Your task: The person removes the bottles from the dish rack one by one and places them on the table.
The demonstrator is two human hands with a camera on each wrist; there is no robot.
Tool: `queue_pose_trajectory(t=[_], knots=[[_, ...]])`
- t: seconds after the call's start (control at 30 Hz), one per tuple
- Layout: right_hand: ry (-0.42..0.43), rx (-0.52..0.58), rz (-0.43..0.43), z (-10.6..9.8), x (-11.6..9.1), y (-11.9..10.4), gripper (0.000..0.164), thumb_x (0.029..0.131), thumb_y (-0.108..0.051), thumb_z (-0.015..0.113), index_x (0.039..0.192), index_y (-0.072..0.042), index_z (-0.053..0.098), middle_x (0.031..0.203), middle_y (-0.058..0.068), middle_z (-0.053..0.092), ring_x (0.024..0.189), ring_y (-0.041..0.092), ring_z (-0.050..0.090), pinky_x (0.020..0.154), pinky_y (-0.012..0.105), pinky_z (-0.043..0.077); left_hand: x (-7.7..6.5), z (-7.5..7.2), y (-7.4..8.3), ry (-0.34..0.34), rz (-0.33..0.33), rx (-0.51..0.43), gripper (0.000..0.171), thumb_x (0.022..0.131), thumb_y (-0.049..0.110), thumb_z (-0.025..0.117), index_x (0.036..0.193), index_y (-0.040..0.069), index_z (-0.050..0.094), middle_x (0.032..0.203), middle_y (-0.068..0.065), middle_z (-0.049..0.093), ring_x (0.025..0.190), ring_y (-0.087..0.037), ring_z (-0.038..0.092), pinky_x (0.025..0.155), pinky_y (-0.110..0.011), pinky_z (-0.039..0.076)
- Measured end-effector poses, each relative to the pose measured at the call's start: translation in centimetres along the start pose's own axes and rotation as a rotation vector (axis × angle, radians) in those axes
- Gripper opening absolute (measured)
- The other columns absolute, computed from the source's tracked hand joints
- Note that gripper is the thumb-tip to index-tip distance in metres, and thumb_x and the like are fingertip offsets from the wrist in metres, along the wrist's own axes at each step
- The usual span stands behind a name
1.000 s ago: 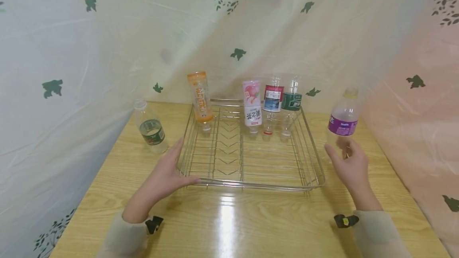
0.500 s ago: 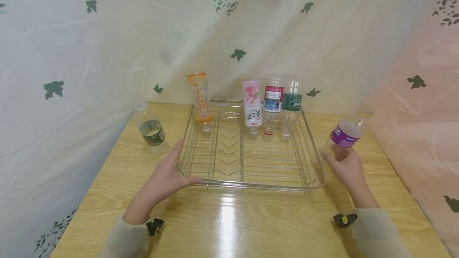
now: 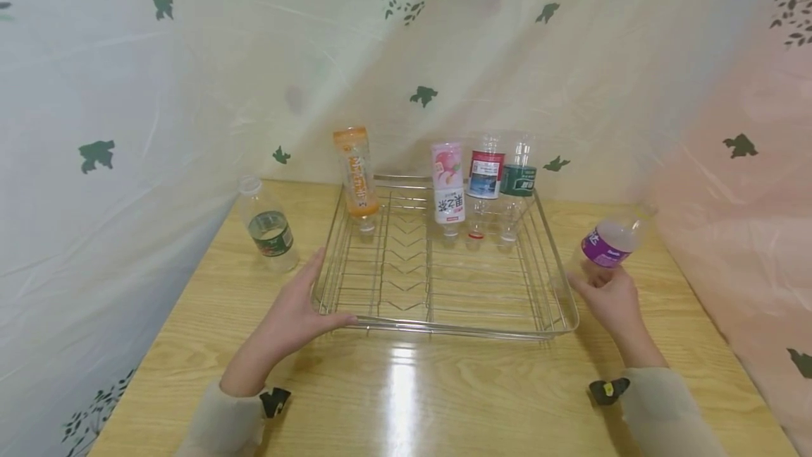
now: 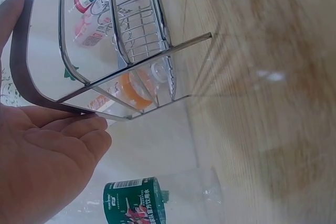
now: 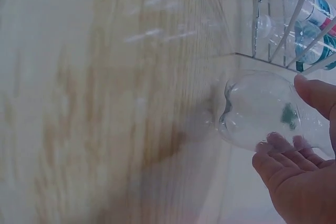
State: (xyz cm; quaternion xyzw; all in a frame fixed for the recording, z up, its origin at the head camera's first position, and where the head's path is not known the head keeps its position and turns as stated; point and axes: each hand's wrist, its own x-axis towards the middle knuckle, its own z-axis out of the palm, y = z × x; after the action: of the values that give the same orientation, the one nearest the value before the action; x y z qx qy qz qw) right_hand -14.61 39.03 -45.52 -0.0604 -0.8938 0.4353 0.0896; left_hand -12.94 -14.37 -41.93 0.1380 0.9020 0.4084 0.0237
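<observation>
A clear plastic bottle with a purple label (image 3: 605,245) leans to the right in my right hand (image 3: 612,302), its neck pointing up and away. In the right wrist view, thumb and fingers hold the bottle's lower part (image 5: 257,108), whose base is close to the tabletop. My left hand (image 3: 288,316) grips the near left corner of the wire rack (image 3: 444,330), thumb along the front rim and fingers along the left side. The left wrist view shows the rack's rim (image 4: 34,87) between thumb and fingers. A green-labelled bottle (image 3: 271,235) stands just left of the rack.
Several bottles stand upside down at the rack's back: an orange one (image 3: 357,175), a pink one (image 3: 448,182), a red-and-blue-labelled one (image 3: 486,178) and a green-labelled one (image 3: 518,180). A leaf-patterned curtain (image 3: 355,76) hangs behind the wooden table (image 3: 482,400).
The purple-labelled bottle has tipped from nearly upright to leaning right, and its neck is lower. My right hand has shifted slightly left. The left hand stays on the rack corner.
</observation>
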Motion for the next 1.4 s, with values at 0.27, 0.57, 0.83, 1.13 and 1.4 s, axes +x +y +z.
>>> queue_pose_trajectory(t=[0.27, 0.57, 0.83, 1.13, 1.4], knots=[[-0.016, 0.04, 0.032, 0.1, -0.2, -0.4, 0.075, 0.096, -0.027, 0.074, 0.147, 0.012, 0.036, 0.143, 0.037, 0.045, 0.13, 0.055, 0.045, 0.105, 0.061, 0.039, 0.0, 0.1, -0.2, 0.002, 0.002, -0.007, 0.135, 0.068, 0.06, 0.089, 0.162, 0.001, 0.012, 0.165, -0.02, 0.017, 0.149, -0.04, 0.02, 0.118, -0.058, 0.021], [0.014, 0.04, 0.016, -0.5, -0.4, -0.8, 0.081, 0.094, -0.034, 0.076, 0.151, 0.008, 0.035, 0.149, 0.037, 0.037, 0.136, 0.056, 0.037, 0.11, 0.064, 0.032, 0.0, 0.2, -0.4, 0.007, 0.012, -0.019, 0.135, 0.068, 0.06, 0.089, 0.162, 0.001, 0.012, 0.165, -0.019, 0.017, 0.149, -0.04, 0.02, 0.118, -0.058, 0.021], [0.085, 0.145, -0.01, -1.3, -0.6, -2.3, 0.085, 0.093, -0.032, 0.078, 0.16, -0.011, 0.029, 0.162, 0.016, 0.029, 0.149, 0.034, 0.023, 0.121, 0.049, 0.018, 0.0, 0.2, -0.3, 0.007, 0.018, -0.026, 0.133, 0.069, 0.058, 0.089, 0.162, 0.001, 0.012, 0.165, -0.019, 0.017, 0.149, -0.039, 0.02, 0.118, -0.057, 0.022], [0.224, 0.102, 0.015, -2.2, -0.8, -5.0, 0.084, 0.087, -0.033, 0.083, 0.154, -0.007, 0.039, 0.158, 0.014, 0.039, 0.147, 0.026, 0.03, 0.12, 0.038, 0.022, 0.2, 0.2, -0.2, 0.004, 0.008, -0.011, 0.133, 0.069, 0.059, 0.088, 0.162, 0.001, 0.013, 0.165, -0.019, 0.017, 0.149, -0.04, 0.02, 0.118, -0.057, 0.022], [0.224, 0.105, 0.071, -3.1, -1.0, -6.9, 0.076, 0.084, -0.038, 0.085, 0.14, -0.005, 0.046, 0.158, 0.011, 0.039, 0.148, 0.02, 0.028, 0.12, 0.036, 0.021, 0.1, 0.1, -0.1, -0.004, 0.001, -0.014, 0.134, 0.069, 0.059, 0.089, 0.162, 0.002, 0.011, 0.166, -0.019, 0.016, 0.149, -0.04, 0.019, 0.118, -0.058, 0.021]])
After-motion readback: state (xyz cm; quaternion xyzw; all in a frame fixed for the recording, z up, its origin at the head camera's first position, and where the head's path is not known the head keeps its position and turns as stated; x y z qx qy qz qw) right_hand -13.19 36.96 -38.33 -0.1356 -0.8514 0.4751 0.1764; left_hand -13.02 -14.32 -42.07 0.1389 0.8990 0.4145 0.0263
